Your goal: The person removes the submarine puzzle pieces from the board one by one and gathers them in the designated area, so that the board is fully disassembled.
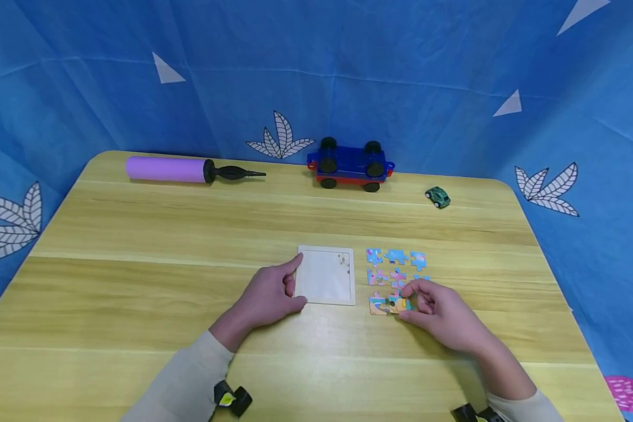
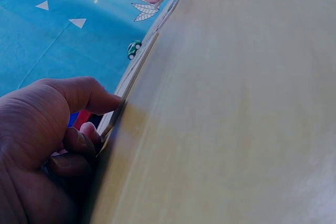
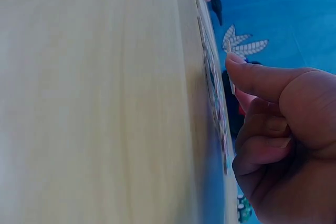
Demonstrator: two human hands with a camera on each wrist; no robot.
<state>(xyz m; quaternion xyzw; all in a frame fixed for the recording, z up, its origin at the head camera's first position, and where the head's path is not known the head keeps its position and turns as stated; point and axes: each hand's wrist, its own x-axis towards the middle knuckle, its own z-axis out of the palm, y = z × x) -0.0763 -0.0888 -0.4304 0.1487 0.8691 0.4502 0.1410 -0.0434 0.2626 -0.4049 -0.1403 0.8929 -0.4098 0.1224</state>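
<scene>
A square white puzzle tray [image 1: 324, 275] lies flat on the wooden table. My left hand [image 1: 269, 293] holds it along its left edge, thumb and forefinger at the near and far corners. To the tray's right, several jigsaw pieces [image 1: 378, 276] with blue and pink pictures are laid out in rows. My right hand [image 1: 443, 313] pinches a yellow and teal puzzle piece [image 1: 399, 304] at the near row, between thumb and forefinger. Seen edge-on in the right wrist view, this piece [image 3: 232, 85] is lifted off the tabletop. Part of the right column of pieces is hidden behind the right hand.
Along the table's back edge lie a purple hand pump [image 1: 166, 169] with a black nozzle, an upturned blue and red toy wagon [image 1: 350, 164] and a small green toy car [image 1: 438, 197]. A blue patterned cloth [image 1: 316, 53] hangs behind the table [image 1: 137, 252].
</scene>
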